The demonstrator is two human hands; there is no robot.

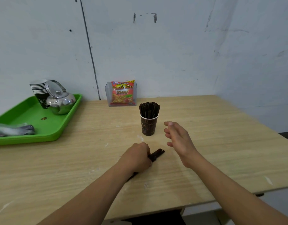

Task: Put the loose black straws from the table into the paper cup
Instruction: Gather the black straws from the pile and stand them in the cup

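Head view: bare pale wood-grain table (205,127), open room on the right up to its near and right edges. Left hand (136,158) closed over one bundle of loose black straws (157,154) lying flat near the middle. Right hand (177,137) open, empty, raised just right of one dark paper cup (148,125) packed with upright straws. One glossy green tray (62,127) at the left edge.

Scuffed pale walls (172,54) meet in corner; light wooden table (221,151); floor barely visible.
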